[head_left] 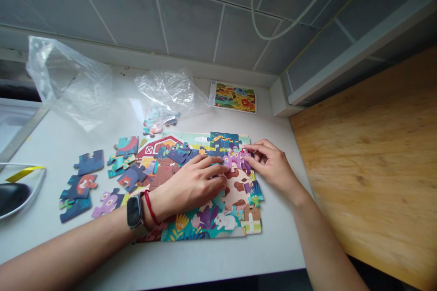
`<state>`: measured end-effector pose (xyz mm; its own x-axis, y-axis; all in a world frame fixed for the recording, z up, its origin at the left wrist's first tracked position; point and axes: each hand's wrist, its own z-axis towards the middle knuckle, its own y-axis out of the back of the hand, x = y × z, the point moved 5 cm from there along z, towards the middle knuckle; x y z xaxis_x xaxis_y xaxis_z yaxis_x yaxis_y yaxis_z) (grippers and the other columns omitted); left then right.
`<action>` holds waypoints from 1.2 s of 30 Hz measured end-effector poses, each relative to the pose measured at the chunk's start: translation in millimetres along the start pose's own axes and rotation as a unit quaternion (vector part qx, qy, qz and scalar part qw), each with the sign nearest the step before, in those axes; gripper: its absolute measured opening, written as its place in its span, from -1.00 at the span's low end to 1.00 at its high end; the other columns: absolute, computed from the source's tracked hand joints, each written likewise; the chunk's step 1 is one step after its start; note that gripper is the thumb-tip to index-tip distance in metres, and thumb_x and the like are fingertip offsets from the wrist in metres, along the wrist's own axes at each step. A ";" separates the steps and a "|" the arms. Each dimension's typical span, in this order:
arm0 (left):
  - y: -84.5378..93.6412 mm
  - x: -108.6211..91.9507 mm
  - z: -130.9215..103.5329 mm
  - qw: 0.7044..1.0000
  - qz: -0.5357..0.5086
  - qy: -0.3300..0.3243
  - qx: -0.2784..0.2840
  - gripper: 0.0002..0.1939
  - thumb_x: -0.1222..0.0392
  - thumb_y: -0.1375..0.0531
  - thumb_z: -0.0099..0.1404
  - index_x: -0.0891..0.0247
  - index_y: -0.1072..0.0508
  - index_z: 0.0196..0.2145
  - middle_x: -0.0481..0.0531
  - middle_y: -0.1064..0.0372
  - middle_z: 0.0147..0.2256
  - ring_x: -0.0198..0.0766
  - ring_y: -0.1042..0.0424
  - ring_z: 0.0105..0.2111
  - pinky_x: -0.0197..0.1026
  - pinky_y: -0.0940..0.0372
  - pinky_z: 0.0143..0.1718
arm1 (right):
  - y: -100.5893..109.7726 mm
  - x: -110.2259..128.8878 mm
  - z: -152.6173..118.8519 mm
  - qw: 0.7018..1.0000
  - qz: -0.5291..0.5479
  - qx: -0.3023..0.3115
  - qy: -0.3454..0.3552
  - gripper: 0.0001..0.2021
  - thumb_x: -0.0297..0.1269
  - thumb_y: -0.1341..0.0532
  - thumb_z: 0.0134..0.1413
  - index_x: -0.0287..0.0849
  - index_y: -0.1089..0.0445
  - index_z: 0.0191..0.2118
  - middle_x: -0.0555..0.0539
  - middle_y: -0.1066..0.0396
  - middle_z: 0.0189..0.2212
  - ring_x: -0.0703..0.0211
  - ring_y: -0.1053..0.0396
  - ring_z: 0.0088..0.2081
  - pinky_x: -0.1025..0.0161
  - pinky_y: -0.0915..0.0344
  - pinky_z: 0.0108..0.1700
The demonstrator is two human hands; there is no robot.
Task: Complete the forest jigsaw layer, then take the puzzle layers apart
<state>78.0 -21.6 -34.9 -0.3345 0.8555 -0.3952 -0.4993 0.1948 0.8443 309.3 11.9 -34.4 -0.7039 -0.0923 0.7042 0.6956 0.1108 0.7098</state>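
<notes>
A farm-scene jigsaw puzzle (235, 191) with a red barn lies on the white table, and loose pieces rest on top of it. Across its middle my left hand (194, 182) is laid with fingers stretched out, the fingertips beside a purple puzzle piece (232, 159). At the puzzle's right side my right hand (268, 161) pinches a second purple puzzle piece (245, 160) by its right edge, against the first. Just above these lies a dark blue pair of joined pieces (223, 140) with an orange pattern. My left palm hides part of the puzzle.
Several loose pieces (89, 162) lie left of the puzzle. Behind it are crumpled clear plastic bags (170, 93), some pieces (155, 122) partly under one, and a picture card (235, 97). A wooden board (368, 159) stands at the right; a black object (13, 198) sits far left.
</notes>
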 end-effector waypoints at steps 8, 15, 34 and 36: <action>-2.8 3.6 -2.3 1.000 -0.018 0.013 0.009 -0.83 0.20 -0.15 0.57 0.22 -0.54 -0.04 0.09 -0.54 0.11 -0.04 -0.42 0.17 0.01 -0.28 0.19 | 0.5 3.7 -1.3 1.000 -0.022 0.014 -0.003 -0.78 -0.11 -0.33 0.30 -0.07 -0.64 -0.07 -0.09 -0.48 -0.22 0.17 -0.40 -0.38 0.20 -0.41 -0.23; 0.2 2.6 -0.7 1.000 -0.016 0.014 0.003 -0.83 0.23 -0.15 0.56 0.22 -0.55 -0.06 0.11 -0.56 0.07 -0.04 -0.45 0.11 0.01 -0.31 0.11 | 8.2 7.6 -7.6 0.994 -0.068 0.089 0.007 -0.53 -0.11 -0.43 0.18 0.05 -0.53 0.20 -0.13 -0.44 0.01 0.02 -0.48 -0.09 0.05 -0.46 0.09; -2.4 3.6 -3.1 1.000 -0.025 0.013 0.003 -0.86 0.24 -0.17 0.54 0.23 -0.53 -0.05 0.13 -0.54 0.09 -0.04 -0.46 0.11 0.02 -0.31 0.15 | -2.3 6.6 -14.4 0.983 0.144 0.083 -0.077 -0.67 -0.05 -0.37 0.25 -0.05 -0.56 0.05 -0.13 -0.59 -0.07 0.03 -0.58 -0.12 0.11 -0.57 -0.07; -2.4 3.7 -3.1 1.000 -0.026 0.012 0.003 -0.87 0.24 -0.18 0.54 0.23 -0.53 -0.06 0.12 -0.54 0.09 -0.05 -0.45 0.12 0.01 -0.30 0.16 | -5.4 5.9 -15.3 0.978 0.155 0.104 -0.092 -0.63 -0.04 -0.34 0.28 -0.03 -0.55 0.13 -0.14 -0.57 -0.03 0.05 -0.59 -0.17 0.14 -0.60 -0.17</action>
<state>75.5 -20.4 -39.4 -0.3285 0.8322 -0.4467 -0.5115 0.2408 0.8248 303.6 -4.4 -33.9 -0.4916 0.1544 0.8570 0.8485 0.3061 0.4316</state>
